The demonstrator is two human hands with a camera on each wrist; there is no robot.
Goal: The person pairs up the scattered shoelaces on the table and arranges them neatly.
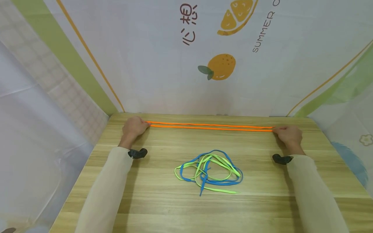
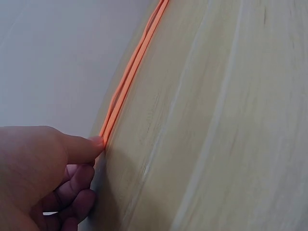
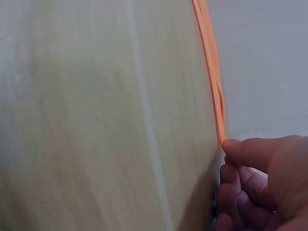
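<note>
The orange lace [image 1: 209, 125] runs in two nearly straight strands near the far edge of the table [image 1: 163, 210]. Left hand [image 1: 134, 127] pinches one end between thumb and fingers; right hand [image 1: 289, 135] pinches the other likewise. Step in hand judged to be straightening; next move calls for level, even release, clear of the tangled blue lace [image 1: 221, 183] and green lace [image 1: 220, 190].

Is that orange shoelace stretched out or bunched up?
Stretched out: the orange shoelace runs in two nearly straight strands between the left hand and right hand, which pinch it.
</note>
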